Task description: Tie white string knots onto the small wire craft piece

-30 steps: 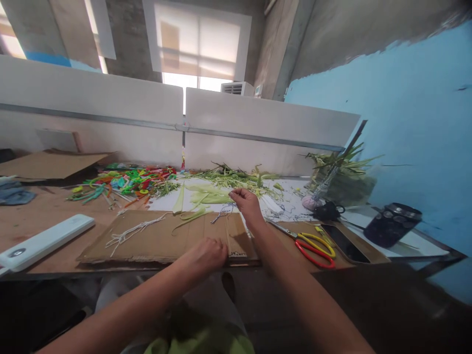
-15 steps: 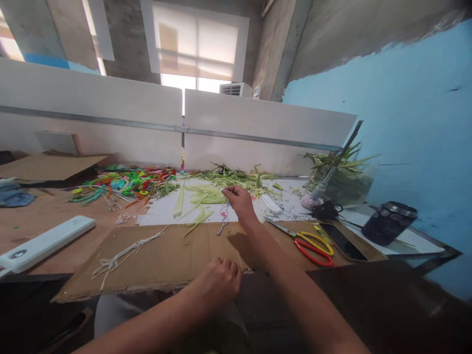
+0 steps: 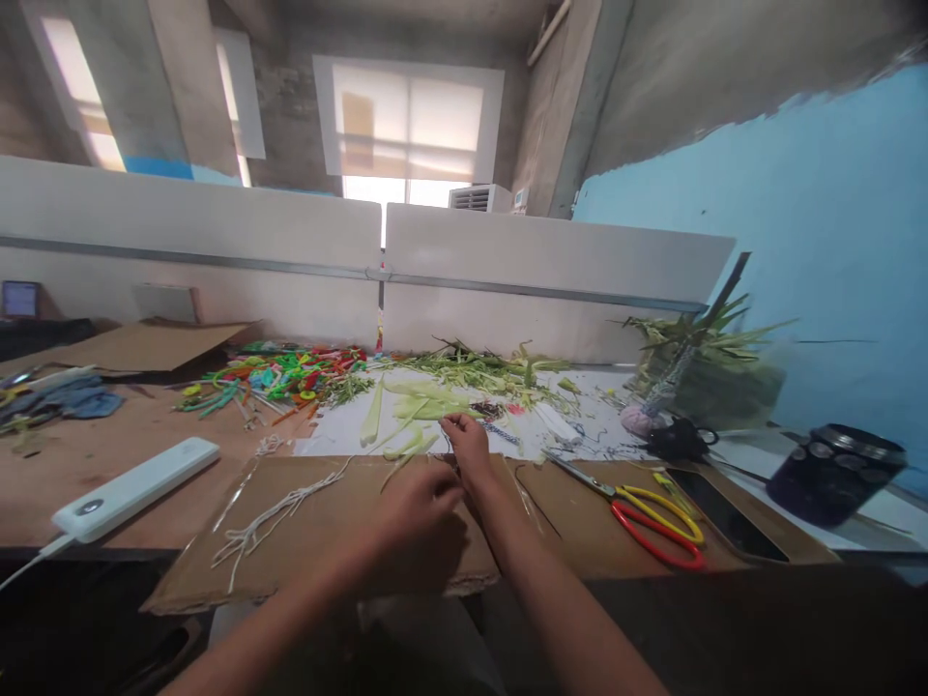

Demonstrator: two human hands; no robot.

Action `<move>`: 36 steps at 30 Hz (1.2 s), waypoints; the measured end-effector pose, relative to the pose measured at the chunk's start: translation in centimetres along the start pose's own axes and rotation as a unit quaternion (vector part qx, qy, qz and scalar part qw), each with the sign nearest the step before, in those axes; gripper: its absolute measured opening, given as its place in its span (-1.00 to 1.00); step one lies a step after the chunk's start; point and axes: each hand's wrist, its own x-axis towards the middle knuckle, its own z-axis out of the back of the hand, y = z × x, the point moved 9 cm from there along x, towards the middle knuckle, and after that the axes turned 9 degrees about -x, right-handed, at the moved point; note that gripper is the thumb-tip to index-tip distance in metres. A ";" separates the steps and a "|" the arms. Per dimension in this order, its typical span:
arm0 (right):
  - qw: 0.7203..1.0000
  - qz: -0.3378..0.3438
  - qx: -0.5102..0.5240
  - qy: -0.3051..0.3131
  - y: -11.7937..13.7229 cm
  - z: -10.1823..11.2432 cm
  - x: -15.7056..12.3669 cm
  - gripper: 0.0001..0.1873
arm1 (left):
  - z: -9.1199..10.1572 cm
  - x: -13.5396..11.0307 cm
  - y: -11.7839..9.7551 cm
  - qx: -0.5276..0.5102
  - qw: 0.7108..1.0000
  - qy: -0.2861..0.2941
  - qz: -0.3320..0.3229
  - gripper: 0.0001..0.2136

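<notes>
My right hand (image 3: 470, 447) is pinched over the back edge of the cardboard sheet (image 3: 290, 541). A thin dark strand seems to hang at its fingertips, too fine to identify. Closer to me, my left hand (image 3: 419, 498) hovers over the cardboard with fingers curled; it is blurred, and anything inside it is hidden. Pale green husk strips (image 3: 420, 401) lie on white paper just beyond the hands. A black-and-white braided cord (image 3: 502, 434) rests right of my right fingertips. White strings (image 3: 282, 507) lie on the cardboard's left part.
Scissors (image 3: 656, 522) with red and yellow handles and a phone (image 3: 729, 512) lie to the right, near a dark jar (image 3: 833, 474). A white power bank (image 3: 137, 488) sits left. Colourful pipe cleaners (image 3: 282, 372) and shredded green leaves (image 3: 478, 362) are heaped at the back.
My left hand has risen from the cardboard's front edge towards my right hand. My right hand has come down and nearer. The braided cord now lies farther right; the view has shifted.
</notes>
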 end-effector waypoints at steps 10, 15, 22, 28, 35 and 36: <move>0.999 0.008 0.030 0.041 -0.4 -1.2 -0.1 -0.67 | 4.7 4.7 4.8 -0.191 0.969 -0.149 0.047 -0.75; 0.998 0.003 0.042 0.052 -0.6 -1.6 -0.1 -0.67 | 4.0 4.0 4.8 -0.244 0.963 -0.099 0.056 -0.64; 0.995 0.003 0.047 0.084 0.3 -2.3 -0.8 -0.69 | 2.9 4.5 4.8 -0.274 0.959 -0.050 0.058 -0.60; 0.997 0.013 0.034 0.071 0.3 -2.0 -0.7 -0.66 | 3.8 4.6 5.5 -0.265 0.958 -0.086 0.061 -0.66; 0.999 0.014 0.010 0.032 -0.3 -0.9 -0.2 -0.66 | 4.8 4.5 5.7 -0.280 0.951 -0.118 0.060 -0.64; 1.000 0.013 0.006 0.028 -0.4 -0.8 -0.1 -0.65 | 4.9 4.6 5.9 -0.283 0.949 -0.124 0.062 -0.64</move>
